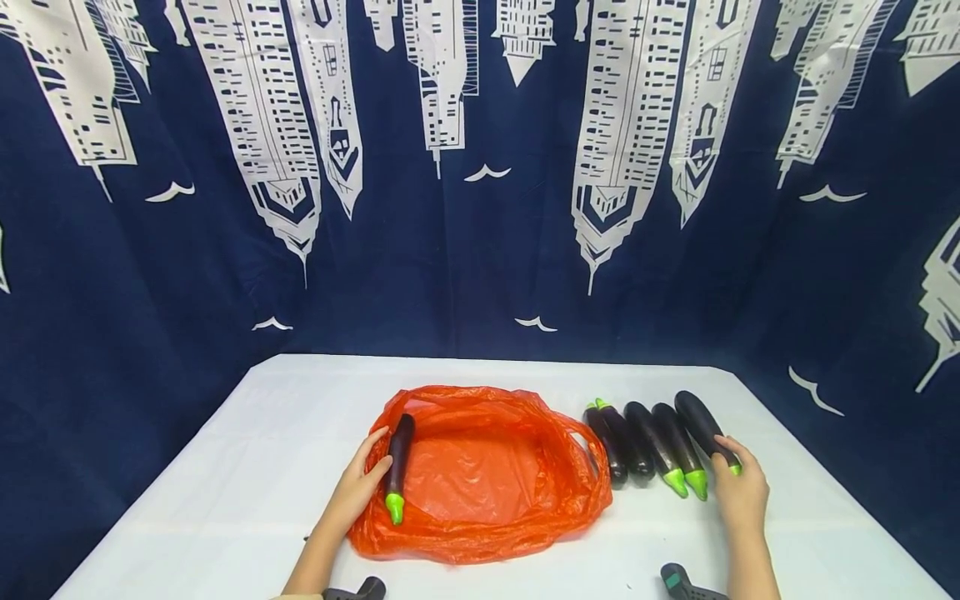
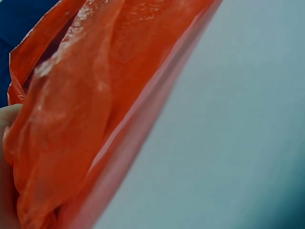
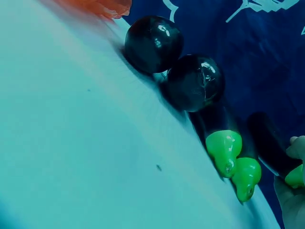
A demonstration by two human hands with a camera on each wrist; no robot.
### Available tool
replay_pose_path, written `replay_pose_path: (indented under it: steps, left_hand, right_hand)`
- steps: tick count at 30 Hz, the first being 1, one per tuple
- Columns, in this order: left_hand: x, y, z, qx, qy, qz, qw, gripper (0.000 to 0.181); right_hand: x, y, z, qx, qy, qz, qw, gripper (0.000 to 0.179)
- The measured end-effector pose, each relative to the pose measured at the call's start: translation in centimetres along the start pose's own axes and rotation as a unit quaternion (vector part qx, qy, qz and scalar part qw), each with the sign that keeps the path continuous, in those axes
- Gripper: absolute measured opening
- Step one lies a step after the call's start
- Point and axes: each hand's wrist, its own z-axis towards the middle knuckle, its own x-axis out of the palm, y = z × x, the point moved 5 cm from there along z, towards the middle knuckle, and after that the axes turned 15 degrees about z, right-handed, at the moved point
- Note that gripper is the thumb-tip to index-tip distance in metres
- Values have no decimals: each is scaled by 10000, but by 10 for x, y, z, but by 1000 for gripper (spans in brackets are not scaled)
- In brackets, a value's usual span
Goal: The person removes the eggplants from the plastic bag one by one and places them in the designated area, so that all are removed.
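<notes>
An orange plastic bag point(image 1: 480, 546) lies spread open on the white table. Its left edge is gripped by my left hand point(image 1: 358, 482), thumb toward the inside. Along that side, inside the bag, lies one eggplant point(image 1: 400, 458), green stem end toward me, right beside the thumb. In the left wrist view the bag's film point(image 2: 81, 119) hides most of the hand. To the right, my right hand point(image 1: 741, 483) grips an eggplant point(image 1: 697, 419) near its green stem end; its dark far end points away from me. Part of that eggplant point(image 3: 269, 143) shows at the right wrist view's edge.
Several more eggplants point(image 1: 645, 437) lie side by side between the bag and my right hand, some with green ends point(image 3: 224, 148) toward me. The leftmost touches the bag's handle side. A navy curtain point(image 1: 450, 275) with white building prints hangs behind the white table point(image 1: 300, 400).
</notes>
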Motion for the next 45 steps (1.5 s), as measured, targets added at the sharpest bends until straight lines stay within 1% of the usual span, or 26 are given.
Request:
replay_pose_path:
  steps: [5,13,16,21,24,29,34,39,42,45]
  left_hand:
    - [0,-2,-2,89,-18,42,9999,52]
    - [-1,0,-2,41,-56,93,9999,52]
    - [-1,1,-2,36,-39,98,9999,52]
    - [-2,1,0,19,-42,86,10000,52]
    - [-2,0,1,9,-45,51,10000,52]
    - [-1,-1,0,-14,-29,24,10000,52]
    - [1,-1,0,-16,-9,9,10000,52]
    - [1,-1,0,7,-33,32,10000,52]
    - [1,-1,0,15,-53,19,10000,52]
    - [2,0,-1,-5,-46,28,10000,52]
  right_hand:
    - [-1,-8,0,43,-48,20,10000,38]
    - [5,-14,-2,27,-22,72,10000,39]
    - [6,-16,-1,47,37,-36,10000,40]
    - [8,-20,0,202,189,-252,9993,41]
    - [9,-19,1,213,260,-314,9989,40]
    - [9,-18,2,215,301,-379,9986,39]
    - [7,-21,1,399,301,-429,9978,41]
    - [4,-15,0,494,249,-239,9982,45]
    - [4,-7,0,474,256,-83,9985,47]
    - [5,2,-1,420,312,-47,9986,48]
